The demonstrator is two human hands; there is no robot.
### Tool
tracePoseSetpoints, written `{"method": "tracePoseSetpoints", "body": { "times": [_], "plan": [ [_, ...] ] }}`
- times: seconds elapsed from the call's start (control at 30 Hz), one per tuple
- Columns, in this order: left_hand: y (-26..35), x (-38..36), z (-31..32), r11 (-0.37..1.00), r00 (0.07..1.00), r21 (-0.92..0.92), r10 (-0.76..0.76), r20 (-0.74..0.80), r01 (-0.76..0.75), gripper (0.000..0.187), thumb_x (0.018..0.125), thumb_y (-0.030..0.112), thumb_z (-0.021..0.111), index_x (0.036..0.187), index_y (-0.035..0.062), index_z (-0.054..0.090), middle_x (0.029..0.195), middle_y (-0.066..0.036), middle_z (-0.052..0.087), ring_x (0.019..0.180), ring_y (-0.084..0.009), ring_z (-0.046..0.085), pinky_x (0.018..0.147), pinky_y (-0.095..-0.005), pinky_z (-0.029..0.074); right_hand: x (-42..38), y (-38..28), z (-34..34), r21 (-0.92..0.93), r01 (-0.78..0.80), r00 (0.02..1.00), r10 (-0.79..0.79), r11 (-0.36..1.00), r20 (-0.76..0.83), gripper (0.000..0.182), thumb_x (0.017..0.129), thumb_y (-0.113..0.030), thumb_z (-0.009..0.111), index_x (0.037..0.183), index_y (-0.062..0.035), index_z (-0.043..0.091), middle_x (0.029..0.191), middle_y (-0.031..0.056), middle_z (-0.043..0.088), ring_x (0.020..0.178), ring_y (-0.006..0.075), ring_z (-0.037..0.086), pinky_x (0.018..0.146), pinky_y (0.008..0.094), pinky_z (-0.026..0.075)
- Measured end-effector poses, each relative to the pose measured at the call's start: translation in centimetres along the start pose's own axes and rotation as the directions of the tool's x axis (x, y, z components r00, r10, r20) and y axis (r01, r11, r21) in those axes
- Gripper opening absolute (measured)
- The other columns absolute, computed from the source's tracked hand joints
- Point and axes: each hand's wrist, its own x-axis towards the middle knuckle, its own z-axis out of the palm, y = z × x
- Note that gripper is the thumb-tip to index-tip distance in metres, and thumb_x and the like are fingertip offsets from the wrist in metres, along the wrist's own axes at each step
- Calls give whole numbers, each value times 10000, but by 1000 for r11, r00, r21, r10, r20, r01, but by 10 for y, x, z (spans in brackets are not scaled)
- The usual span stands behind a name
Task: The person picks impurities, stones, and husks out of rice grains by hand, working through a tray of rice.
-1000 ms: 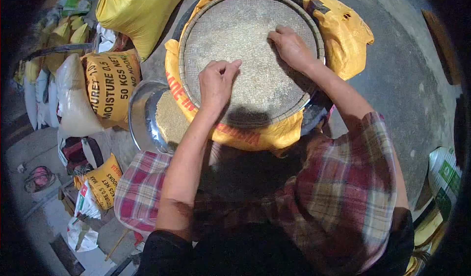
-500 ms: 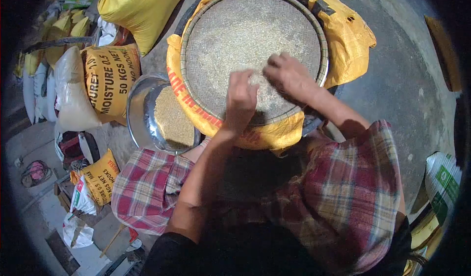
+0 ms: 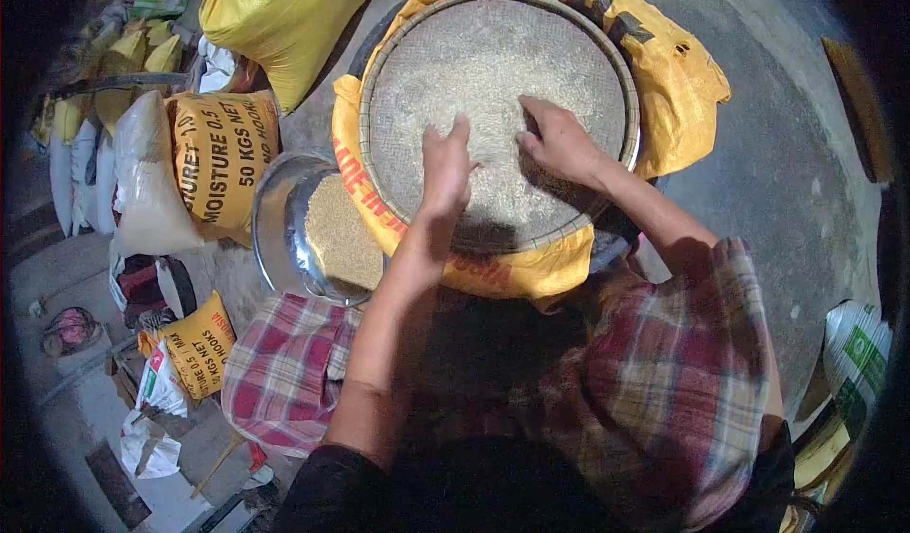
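Note:
A round woven winnowing tray with a bound rim lies on a yellow-orange printed sack. Pale grain is spread in a loose layer over its mesh. My left hand is low over the left part of the grain, fingers apart and nothing seen in them. Across from it, my right hand comes in from the right with its index finger stretched out and the thumb apart. Both hands are at the grain; whether the fingertips touch it is hard to tell.
Left of the tray stands a metal basin partly filled with golden grain. Beyond it are a printed 50 kg sack and a full yellow sack. A green-white bag lies at the far right.
My hands have drawn apart over the grain, and their bunched fingers have spread. The tray and everything around it appear slightly lower and further right in view.

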Motion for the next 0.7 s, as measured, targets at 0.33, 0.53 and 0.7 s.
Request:
{"method": "tracePoseSetpoints", "body": {
  "times": [0.33,0.53,0.7],
  "plan": [
    [29,-7,-42,932,983,318,184,-7,-173,448,881,233,582,1220,-34,462,1073,-117,570,958,-192,542,789,-334,477,-9,21,-40,6,73,976,-70,997,-204,186,785,-48,588,962,6,596,897,199,597,880,376,576,804,425,455],
    [-31,-18,-62,582,843,686,532,87,-438,233,761,79,667,963,-16,600,888,-117,605,849,-225,559,774,-333,455,-24,18,-23,9,178,971,-174,984,-161,89,772,-25,601,850,14,582,788,196,578,755,374,572,698,432,457],
    [-24,-35,-35,315,609,705,765,207,-636,167,734,19,647,889,4,587,823,-112,573,791,-278,545,734,-364,449,-32,5,-5,61,203,976,-197,977,-95,88,785,-41,594,848,15,567,789,195,576,758,369,575,703,428,465]
  ]
}}
